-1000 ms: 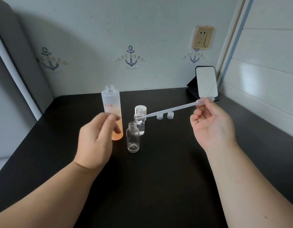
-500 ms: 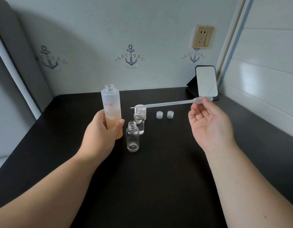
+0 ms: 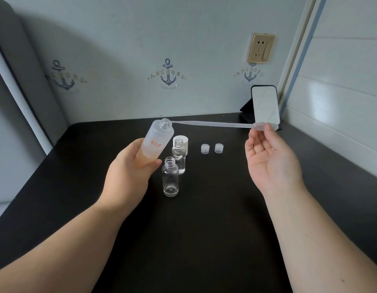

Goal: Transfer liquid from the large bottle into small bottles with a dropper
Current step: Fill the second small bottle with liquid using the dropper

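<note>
My left hand (image 3: 128, 172) grips the large frosted bottle (image 3: 158, 140), lifted off the table and tilted to the right, its open mouth facing the dropper. Orange liquid shows at its lower end inside my grip. My right hand (image 3: 270, 157) pinches the bulb of the long clear dropper (image 3: 215, 124), which lies almost level with its tip at the bottle's mouth. Two small clear bottles stand uncapped on the black table (image 3: 204, 229): the near one (image 3: 170, 176) looks empty, the far one (image 3: 178, 156) holds a little clear liquid.
A white cap (image 3: 183, 142) stands behind the far small bottle. Two small clear caps (image 3: 205, 149) (image 3: 218, 148) lie to the right. A phone on a black stand (image 3: 264, 104) leans at the back right corner. Walls close in behind and to the right.
My left hand took hold of the large bottle, lifted it and tilted it right. My right hand swung the dropper from the far small bottle up and left to the large bottle's mouth.
</note>
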